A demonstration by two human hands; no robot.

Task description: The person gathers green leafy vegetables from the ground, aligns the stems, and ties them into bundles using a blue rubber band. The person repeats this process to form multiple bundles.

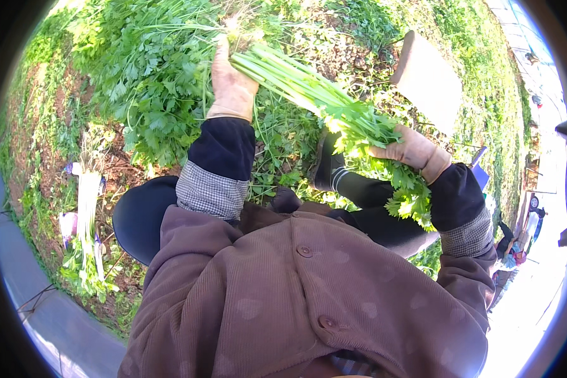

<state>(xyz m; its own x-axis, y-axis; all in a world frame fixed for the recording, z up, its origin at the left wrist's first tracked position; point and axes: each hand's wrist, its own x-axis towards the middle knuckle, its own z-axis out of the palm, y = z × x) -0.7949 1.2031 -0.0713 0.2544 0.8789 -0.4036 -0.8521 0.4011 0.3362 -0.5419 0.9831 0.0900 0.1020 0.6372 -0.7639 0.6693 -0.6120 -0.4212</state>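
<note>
A bunch of celery (302, 82) with long pale green stalks slants across in front of me. My left hand (234, 85), in what looks like a thin tan glove, grips its root end, where pale roots and soil (238, 35) are blurred by glare. My right hand (411, 149), covered in the same way, is closed around the leafy end, and celery leaves (408, 193) hang below it. Beside my left hand lies a large heap of leafy celery (156, 90). Some fingers of both hands are hidden by the stalks and leaves.
A dark round seat-like object (139, 219) is by my left side. Further left, another celery bunch (89, 203) lies on soil near purple-and-white items. A pale slab-like object (427, 82) stands ahead right. My dark shoe (326, 160) rests among greens. People (512, 253) are far right.
</note>
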